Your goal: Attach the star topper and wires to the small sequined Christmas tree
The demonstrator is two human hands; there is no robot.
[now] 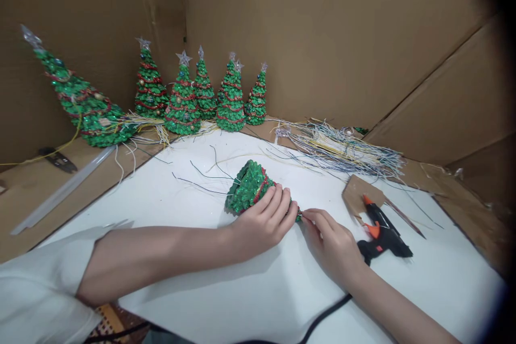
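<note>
beneath left fingers (277, 208), a sideways green tree (249, 188), tip (299, 214) at right fingers (320, 219)

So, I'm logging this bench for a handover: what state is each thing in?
Held tree: on its side, wires trailing from its base
Left hand: gripping the tree's side
Right hand: pinching at the tree's narrow end
Back trees: upright, star-topped
Leftmost tree: tilted in this view
Glue gun: lying on its side, power unclear
Wire bundle: loose, ends splayed
Black tool: lying down, open or shut unclear
Clear strip: lying flat
</note>
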